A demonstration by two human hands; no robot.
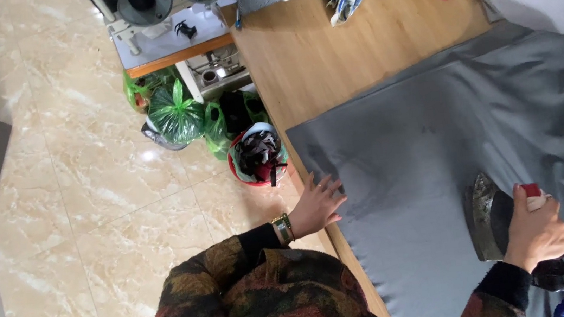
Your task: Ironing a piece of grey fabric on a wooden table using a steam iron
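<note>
On grey cloth (438, 162), left fingers (328, 190) spread flat; right hand (537, 232) grips iron (490, 216).

Head view — steeply down, near table (355, 51)

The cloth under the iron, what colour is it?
Plain grey cloth, spread on the wooden table; the head view shows it.

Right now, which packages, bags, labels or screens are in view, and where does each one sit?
Green plastic bags: knotted, shiny, on the tiled floor under the small table.
Red bucket: round, full of dark scraps, on the floor beside the wooden table's edge.
No labels, signs or screens can be made out.
</note>
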